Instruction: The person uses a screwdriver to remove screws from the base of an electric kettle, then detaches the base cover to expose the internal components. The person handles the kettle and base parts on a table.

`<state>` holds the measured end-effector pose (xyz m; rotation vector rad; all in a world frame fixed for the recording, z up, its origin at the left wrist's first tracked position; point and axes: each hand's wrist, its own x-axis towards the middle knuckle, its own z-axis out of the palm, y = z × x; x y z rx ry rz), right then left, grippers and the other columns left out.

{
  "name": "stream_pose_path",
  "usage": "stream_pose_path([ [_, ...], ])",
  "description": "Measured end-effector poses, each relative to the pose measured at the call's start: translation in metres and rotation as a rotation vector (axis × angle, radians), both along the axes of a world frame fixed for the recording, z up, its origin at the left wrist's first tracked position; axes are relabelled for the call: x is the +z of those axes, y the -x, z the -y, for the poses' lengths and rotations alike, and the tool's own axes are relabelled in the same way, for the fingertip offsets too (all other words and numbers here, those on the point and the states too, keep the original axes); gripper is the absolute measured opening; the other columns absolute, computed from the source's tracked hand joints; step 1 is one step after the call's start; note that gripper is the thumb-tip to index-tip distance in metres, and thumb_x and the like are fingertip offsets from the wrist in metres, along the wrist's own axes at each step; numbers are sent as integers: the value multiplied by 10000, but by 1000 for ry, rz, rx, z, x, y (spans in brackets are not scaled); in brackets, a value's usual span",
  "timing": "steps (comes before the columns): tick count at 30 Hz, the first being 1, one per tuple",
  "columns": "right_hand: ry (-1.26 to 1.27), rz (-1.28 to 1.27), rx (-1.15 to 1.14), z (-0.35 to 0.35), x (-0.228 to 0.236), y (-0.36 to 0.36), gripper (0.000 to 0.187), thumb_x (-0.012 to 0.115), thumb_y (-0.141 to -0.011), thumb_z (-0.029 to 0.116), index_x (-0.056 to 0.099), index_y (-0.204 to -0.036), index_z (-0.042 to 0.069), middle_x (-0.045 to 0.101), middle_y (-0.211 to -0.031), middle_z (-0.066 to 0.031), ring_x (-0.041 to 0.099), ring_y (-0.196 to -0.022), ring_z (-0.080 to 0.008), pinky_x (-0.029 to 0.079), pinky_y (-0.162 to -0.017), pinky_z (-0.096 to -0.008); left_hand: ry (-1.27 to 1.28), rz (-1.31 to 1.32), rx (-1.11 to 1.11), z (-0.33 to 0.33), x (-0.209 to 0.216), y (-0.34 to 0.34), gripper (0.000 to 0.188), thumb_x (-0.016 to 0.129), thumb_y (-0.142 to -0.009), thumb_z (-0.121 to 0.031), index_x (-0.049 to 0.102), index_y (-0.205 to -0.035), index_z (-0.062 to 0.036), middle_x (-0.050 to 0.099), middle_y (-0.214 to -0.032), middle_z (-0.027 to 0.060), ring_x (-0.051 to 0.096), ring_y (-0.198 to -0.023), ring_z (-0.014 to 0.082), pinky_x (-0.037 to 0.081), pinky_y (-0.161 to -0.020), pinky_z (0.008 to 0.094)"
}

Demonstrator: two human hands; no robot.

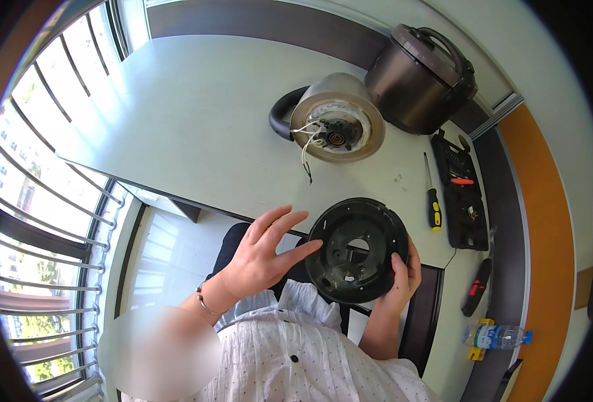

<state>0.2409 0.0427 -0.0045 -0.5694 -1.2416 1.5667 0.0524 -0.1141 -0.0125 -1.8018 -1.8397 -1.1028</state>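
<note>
My right hand (402,276) grips the lower right rim of a round black plastic base cover (357,249), held tilted over the table's near edge. My left hand (264,251) is open beside it, fingers spread, the fingertips touching or almost touching the cover's left rim. On the white table (189,120) lies a metal electric kettle (333,117) on its side, its underside facing me with loose white wires and the heating contacts showing.
A dark rice cooker (422,77) stands behind the kettle. A yellow-and-black screwdriver (432,201) lies to the right, next to a black tool case (463,197). Another black-and-red tool (476,287) and a plastic water bottle (496,335) sit lower right. Window bars run along the left.
</note>
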Motion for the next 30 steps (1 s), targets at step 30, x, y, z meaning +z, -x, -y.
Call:
stream_pose_path([
  [30, 279, -108, 295, 15, -3, -11, 440, 483, -913, 122, 410, -1292, -89, 539, -1234, -174, 563, -1091, -203, 440, -954, -304, 0, -8, -73, 7, 1, -20, 390, 691, -576, -84, 653, -963, -104, 528, -1207, 156, 484, -1131, 371, 447, -913, 439],
])
